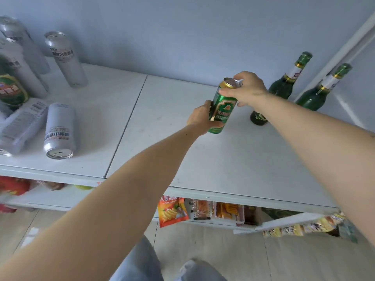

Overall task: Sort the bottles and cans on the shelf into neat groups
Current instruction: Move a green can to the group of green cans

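- Both hands hold one green can (222,107) above the white shelf (233,159), a little toward 1 o'clock from the middle of the view.
- The left hand (199,118) wraps the can's lower body from the 8 o'clock side, fingers curled round it; the right hand (246,89) pinches the rim and upper wall from 2 o'clock, thumb in front and fingers over the top.
- The can's long axis runs nearly upright, top leaning toward 1 o'clock, base toward 7 o'clock; whether the base touches the shelf, I cannot tell.
- Two green bottles (284,88) stand tilted in view at 3 o'clock from the can, just beyond the right wrist, so the right hand is nearer them.
- The silver cans (59,130) lie well apart at 9 o'clock, some upright, some on their sides, with another green can (12,90) among them.
- I judge the coming move turns on that choice: bottles close on the right, cans far on the left.
- The can is smooth printed metal, a gold band under its silver lid; the bottles are glossy dark glass with foil necks; the shelf is matte, painted and flat, with a seam.
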Tool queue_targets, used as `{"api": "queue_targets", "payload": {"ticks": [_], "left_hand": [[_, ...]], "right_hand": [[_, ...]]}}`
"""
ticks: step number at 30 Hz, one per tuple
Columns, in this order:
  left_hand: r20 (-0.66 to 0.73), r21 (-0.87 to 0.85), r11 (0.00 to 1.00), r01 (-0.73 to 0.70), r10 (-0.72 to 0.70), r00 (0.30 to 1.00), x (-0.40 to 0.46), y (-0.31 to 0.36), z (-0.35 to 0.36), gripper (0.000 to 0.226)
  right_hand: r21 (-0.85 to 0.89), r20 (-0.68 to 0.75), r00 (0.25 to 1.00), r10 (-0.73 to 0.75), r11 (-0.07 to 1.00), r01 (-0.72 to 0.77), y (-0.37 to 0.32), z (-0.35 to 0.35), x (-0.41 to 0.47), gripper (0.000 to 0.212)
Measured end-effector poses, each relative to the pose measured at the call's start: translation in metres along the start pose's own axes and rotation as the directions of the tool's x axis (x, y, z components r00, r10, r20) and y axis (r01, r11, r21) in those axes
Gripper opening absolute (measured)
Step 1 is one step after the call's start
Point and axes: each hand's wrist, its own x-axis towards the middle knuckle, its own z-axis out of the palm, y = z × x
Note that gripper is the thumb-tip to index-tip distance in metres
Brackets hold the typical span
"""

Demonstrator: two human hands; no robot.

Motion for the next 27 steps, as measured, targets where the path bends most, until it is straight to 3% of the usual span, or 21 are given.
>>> {"api": "queue_targets", "payload": {"ticks": [10,17,27], "left_hand": [[0.004,0.067,0.997,0.045,-0.045,0.999,0.053,0.021,0.054,0.052],[-0.003,0.133,0.99,0.05,-0.05,0.999,0.091,0.022,0.063,0.041],[0.029,0.138,0.99,0.029,-0.033,0.999,0.094,0.019,0.059,0.052]], "right_hand": [[-0.03,0.02,0.997,-0.08,0.996,0.08,0.059,-0.017,0.053,0.071],[-0.045,-0.082,0.989,-0.121,0.992,0.118,0.068,-0.012,0.086,0.071],[-0.113,-0.09,0.994,-0.065,0.992,0.055,0.069,-0.008,0.089,0.078]]}}
